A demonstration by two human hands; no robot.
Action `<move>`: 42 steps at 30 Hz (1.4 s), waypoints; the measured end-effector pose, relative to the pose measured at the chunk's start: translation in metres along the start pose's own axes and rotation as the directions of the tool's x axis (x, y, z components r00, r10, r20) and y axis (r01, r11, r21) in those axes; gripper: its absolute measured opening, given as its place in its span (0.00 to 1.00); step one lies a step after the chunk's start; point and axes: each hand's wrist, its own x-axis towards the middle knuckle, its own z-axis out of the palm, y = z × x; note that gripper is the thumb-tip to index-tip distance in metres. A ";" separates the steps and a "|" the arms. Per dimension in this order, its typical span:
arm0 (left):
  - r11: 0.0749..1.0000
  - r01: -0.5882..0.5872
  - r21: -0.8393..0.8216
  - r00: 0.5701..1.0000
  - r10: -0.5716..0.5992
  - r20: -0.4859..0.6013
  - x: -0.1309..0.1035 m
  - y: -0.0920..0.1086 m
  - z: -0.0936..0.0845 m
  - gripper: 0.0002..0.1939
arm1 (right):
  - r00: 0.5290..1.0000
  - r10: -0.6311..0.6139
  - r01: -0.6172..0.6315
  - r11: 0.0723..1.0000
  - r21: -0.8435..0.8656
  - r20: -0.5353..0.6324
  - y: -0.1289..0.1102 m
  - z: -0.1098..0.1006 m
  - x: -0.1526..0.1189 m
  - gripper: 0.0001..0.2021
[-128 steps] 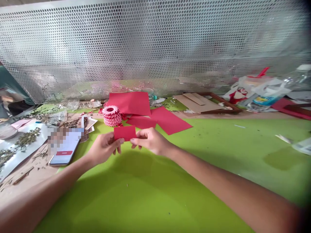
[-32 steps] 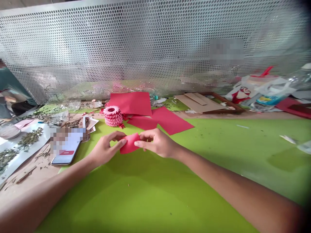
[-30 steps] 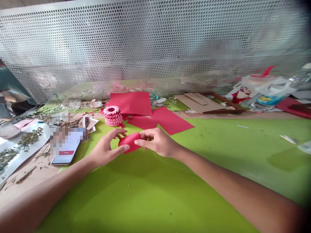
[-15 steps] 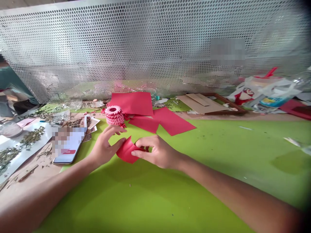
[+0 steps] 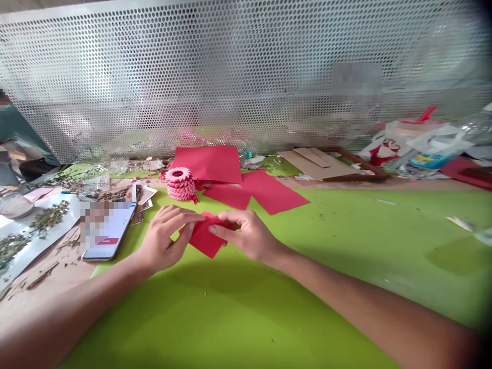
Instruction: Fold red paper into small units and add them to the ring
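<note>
A small piece of red paper (image 5: 208, 240) is held between my two hands above the green table surface (image 5: 215, 318). My left hand (image 5: 166, 237) pinches its upper left edge between thumb and fingers. From the other side, my right hand (image 5: 246, 234) grips the paper's right edge, its thumb lying on top. One corner of the paper points down toward me. Just beyond my left hand stands a ring-shaped stack of folded pink and red paper (image 5: 181, 184). Larger red paper sheets (image 5: 274, 192) lie flat behind my hands.
A phone (image 5: 111, 233) lies left, beside a white sheet with dried plant bits (image 5: 49, 218). Cardboard pieces (image 5: 319, 163) and plastic bags (image 5: 418, 148) sit along the back. A perforated metal panel (image 5: 238, 77) rises behind the table. Part of a person (image 5: 23, 128) shows at far left.
My left fingers have come down onto the paper's upper edge from a raised, spread pose. The paper has gone from curled to flatter, with its corner turned toward me.
</note>
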 end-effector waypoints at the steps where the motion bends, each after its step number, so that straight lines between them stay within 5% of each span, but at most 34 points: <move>1: 0.999 0.032 -0.015 0.999 -0.032 0.017 -0.001 0.000 0.000 0.10 | 1.000 0.004 -0.003 1.000 0.027 -0.016 0.000 0.001 0.000 0.16; 9: 0.970 0.238 -0.043 0.970 -0.236 0.052 -0.004 -0.003 0.010 0.11 | 1.000 -0.027 0.026 0.996 0.087 0.014 0.001 0.001 0.001 0.14; 14: 0.957 0.288 -0.038 0.956 -0.286 0.066 -0.003 -0.007 0.009 0.09 | 0.998 -0.060 0.056 0.992 -0.116 -0.027 -0.004 -0.008 0.002 0.12; 18: 0.962 0.273 -0.015 0.955 -0.269 0.122 -0.004 -0.007 0.008 0.10 | 0.968 -0.223 0.171 0.922 -0.346 -0.117 -0.007 -0.014 0.001 0.10; 27: 0.984 0.166 -0.057 0.969 -0.152 0.195 -0.003 -0.004 0.009 0.06 | 0.911 -0.410 0.378 0.792 -0.479 0.042 0.000 -0.008 -0.001 0.05; 34: 0.980 0.176 -0.095 0.973 -0.158 0.167 -0.001 -0.004 0.007 0.12 | 0.911 -0.413 0.374 0.821 -0.431 0.002 0.002 -0.009 0.000 0.06; 38: 0.949 0.301 -0.096 0.947 -0.285 0.149 0.001 -0.009 0.004 0.17 | 0.959 -0.278 0.241 0.906 -0.347 -0.059 -0.001 -0.017 0.003 0.07; 42: 0.930 0.358 -0.088 0.934 -0.355 0.046 0.004 -0.016 0.000 0.17 | 0.960 -0.241 0.182 0.926 -0.332 -0.145 0.001 -0.023 0.007 0.08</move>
